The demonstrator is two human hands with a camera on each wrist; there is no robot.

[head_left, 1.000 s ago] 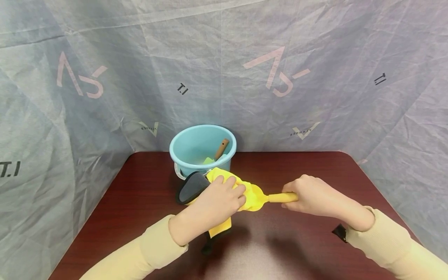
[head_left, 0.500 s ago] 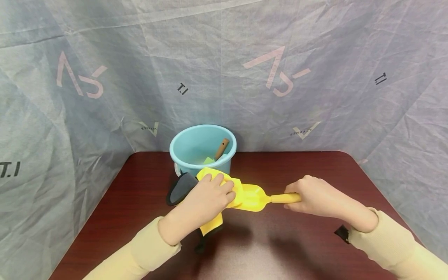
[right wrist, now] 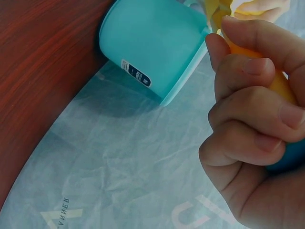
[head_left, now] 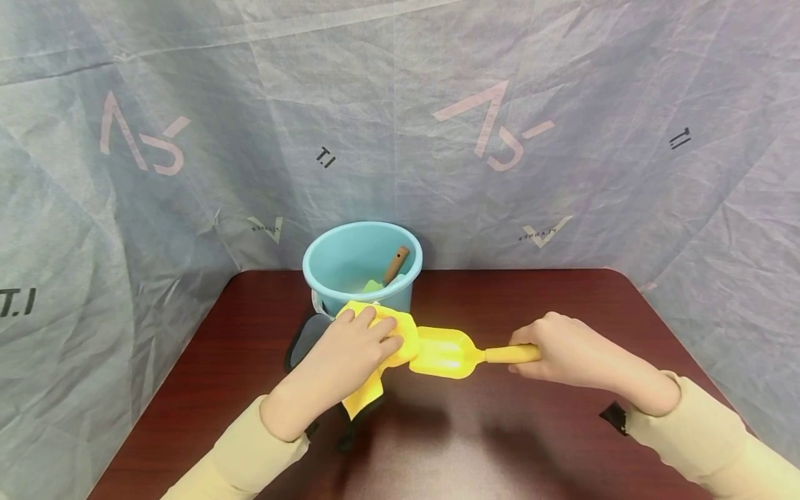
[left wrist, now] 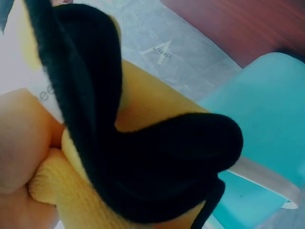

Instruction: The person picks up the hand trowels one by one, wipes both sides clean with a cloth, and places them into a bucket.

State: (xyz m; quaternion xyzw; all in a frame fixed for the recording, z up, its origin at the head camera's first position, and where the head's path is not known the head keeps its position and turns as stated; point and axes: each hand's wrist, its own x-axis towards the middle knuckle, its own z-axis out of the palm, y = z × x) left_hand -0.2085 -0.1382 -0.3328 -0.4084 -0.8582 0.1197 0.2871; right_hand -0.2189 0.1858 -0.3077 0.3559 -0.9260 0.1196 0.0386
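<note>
My left hand (head_left: 346,351) grips a yellow cloth (head_left: 401,335) with black edging, at the far end of a yellow scoop (head_left: 445,353). The cloth covers the tip of the scoop's blade; the rest of the blade is bare. In the left wrist view the cloth's black edging (left wrist: 176,148) hangs in folds and hides most of the fingers. My right hand (head_left: 562,353) holds the scoop by its handle (head_left: 511,354), above the table. Curled fingers wrap that handle in the right wrist view, where its lower end (right wrist: 289,155) looks blue.
A light blue bucket (head_left: 362,260) stands at the back of the dark red table (head_left: 500,298), just behind the cloth. Inside it lean a brown handle (head_left: 396,264) and something green (head_left: 373,286). Grey fabric (head_left: 400,139) hangs behind and at both sides.
My left hand and the cloth have slid left along the scoop's blade, uncovering more of it. The right hand and the scoop have shifted only slightly right.
</note>
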